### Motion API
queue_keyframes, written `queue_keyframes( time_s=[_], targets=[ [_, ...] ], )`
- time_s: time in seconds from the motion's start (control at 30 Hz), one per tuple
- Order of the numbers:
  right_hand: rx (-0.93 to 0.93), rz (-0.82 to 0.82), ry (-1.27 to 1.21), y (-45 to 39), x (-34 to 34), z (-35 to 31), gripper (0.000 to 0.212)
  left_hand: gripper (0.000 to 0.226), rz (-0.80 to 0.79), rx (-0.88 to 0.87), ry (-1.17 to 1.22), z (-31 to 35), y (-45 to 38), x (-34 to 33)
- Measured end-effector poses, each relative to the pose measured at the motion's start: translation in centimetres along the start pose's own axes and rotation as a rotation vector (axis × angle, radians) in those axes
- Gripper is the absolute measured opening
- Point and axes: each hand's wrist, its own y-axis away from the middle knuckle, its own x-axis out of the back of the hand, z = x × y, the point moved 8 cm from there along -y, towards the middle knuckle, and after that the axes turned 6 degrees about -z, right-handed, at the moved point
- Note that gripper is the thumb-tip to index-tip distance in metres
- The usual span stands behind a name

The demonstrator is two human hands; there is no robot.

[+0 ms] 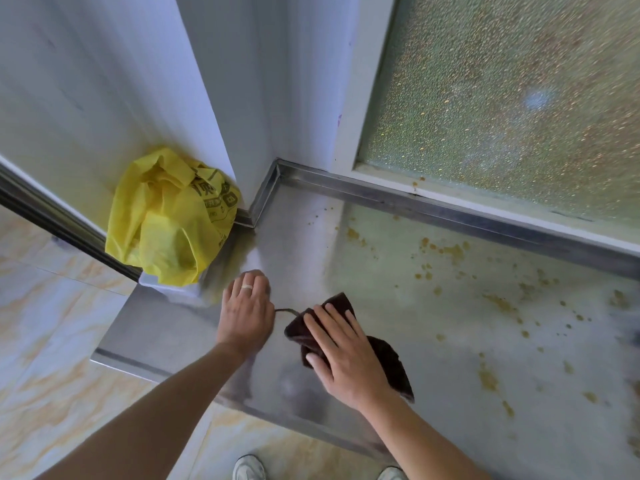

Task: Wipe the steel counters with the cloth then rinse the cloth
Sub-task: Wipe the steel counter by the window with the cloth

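A dark brown cloth [388, 358] lies crumpled on the steel counter [450, 341]. My right hand [343, 358] presses flat on the cloth with straight fingers. My left hand [247, 310], with a ring on one finger, rests on the counter just left of the cloth, fingers bent downward. A thin loop of the cloth [285, 310] runs toward my left hand; whether the hand pinches it is hidden. Yellowish-brown spatter [446, 252] dots the counter's right half.
A crumpled yellow plastic bag [173, 216] sits at the counter's left corner against a white wall. A frosted, spattered window [502, 98] runs behind the raised steel back edge [450, 211]. The counter's front edge [156, 367] drops to a tiled floor.
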Motion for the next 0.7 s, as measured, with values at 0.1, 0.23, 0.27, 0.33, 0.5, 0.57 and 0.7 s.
queue_keyframes(
  time_s=[0.1,0.23,0.27,0.33,0.5,0.57,0.7],
  targets=[
    [-0.007,-0.029,0.013,-2.0,-0.4,0.5,0.060,0.021,-0.014,0.061,-0.001,-0.7,-1.4,-0.8],
    [-0.094,-0.056,-0.020,-5.7,-0.7,1.4,0.061,0.020,-0.036,0.124,0.020,-0.8,-2.1,-1.8],
    [-0.115,-0.067,-0.029,-6.5,-0.9,1.6,0.061,0.020,-0.042,0.123,0.010,-0.8,-2.1,-1.9],
    [-0.148,-0.072,-0.037,-7.8,-1.1,2.1,0.062,0.022,-0.047,0.113,-0.004,-0.9,-2.1,-2.1],
    [-0.126,-0.059,-0.110,-11.2,-0.9,3.4,0.064,0.022,-0.045,0.114,-0.013,-0.8,-2.2,-2.1],
    [-0.103,-0.037,-0.104,-12.7,-0.7,4.2,0.064,0.022,-0.061,0.124,-0.022,-0.9,-2.2,-2.2],
    [-0.087,0.038,-0.098,-16.1,0.2,6.2,0.063,0.025,-0.095,0.124,-0.039,-0.8,-2.1,-2.3]
  ],
)
